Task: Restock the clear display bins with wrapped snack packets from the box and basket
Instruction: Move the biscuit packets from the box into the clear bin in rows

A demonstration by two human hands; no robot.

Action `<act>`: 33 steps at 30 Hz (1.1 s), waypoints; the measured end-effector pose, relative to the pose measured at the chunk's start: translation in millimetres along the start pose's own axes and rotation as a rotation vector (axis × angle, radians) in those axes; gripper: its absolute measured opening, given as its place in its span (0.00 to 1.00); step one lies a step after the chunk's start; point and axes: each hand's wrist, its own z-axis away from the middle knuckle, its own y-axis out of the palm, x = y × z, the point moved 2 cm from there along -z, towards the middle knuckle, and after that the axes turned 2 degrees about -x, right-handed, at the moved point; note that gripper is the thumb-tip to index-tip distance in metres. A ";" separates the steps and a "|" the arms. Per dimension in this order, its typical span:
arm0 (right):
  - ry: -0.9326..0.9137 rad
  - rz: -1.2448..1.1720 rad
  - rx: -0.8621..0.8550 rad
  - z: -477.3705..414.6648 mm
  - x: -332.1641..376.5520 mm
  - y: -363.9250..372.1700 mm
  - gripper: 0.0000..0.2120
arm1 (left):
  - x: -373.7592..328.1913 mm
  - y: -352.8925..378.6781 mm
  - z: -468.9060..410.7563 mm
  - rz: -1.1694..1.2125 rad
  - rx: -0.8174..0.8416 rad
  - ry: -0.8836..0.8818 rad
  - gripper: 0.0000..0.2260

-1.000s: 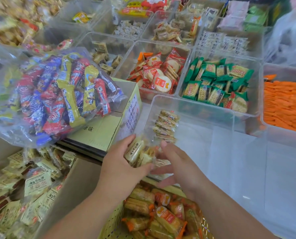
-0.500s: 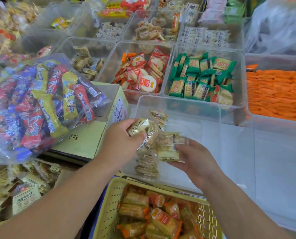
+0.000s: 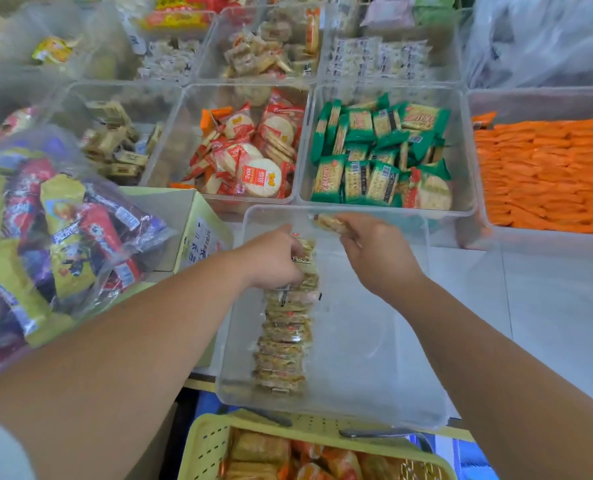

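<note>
Snack packets (image 3: 283, 344) in clear wrap, pale brown inside, stand on edge in one row along the left part of the nearest clear bin (image 3: 416, 375), running from its near wall toward its far end. The left hand (image 3: 271, 259) is at the far end of that row, its fingers curled round the last few packets and gripping them; its forearm crosses over the bin's left wall. The right hand (image 3: 374, 258) is just beside it, over the far middle of the same bin. It pinches a single packet (image 3: 329, 223) between thumb and fingertips, close to the far wall. That packet is blurred, so its print cannot be read.

At the bottom edge a yellow basket (image 3: 205, 445) with slotted walls holds more wrapped packets, some with orange ends (image 3: 326, 462). Left of the bin stands a pale green cardboard box (image 3: 203, 237) with dark print on its side. A clear bag (image 3: 63, 233) stuffed with red, yellow and purple wrapped snacks lies on top of it.

Behind the near bin, three more clear bins sit side by side. One holds round crackers in red wrap (image 3: 250, 161), the next square crackers in green wrap (image 3: 374, 157), and the one on the right orange packets (image 3: 547, 174) laid in close rows
</note>
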 end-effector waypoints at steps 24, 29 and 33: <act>-0.057 0.302 0.334 -53.7 17.4 86.5 0.14 | 21.1 12.2 9.6 -0.021 0.136 0.056 0.11; 0.003 0.178 0.314 -48.5 13.8 89.3 0.17 | 31.0 4.9 43.3 0.098 -0.094 0.128 0.10; 0.358 -0.422 0.130 -33.1 0.0 85.0 0.26 | 52.9 5.0 82.6 0.630 -0.324 -0.054 0.13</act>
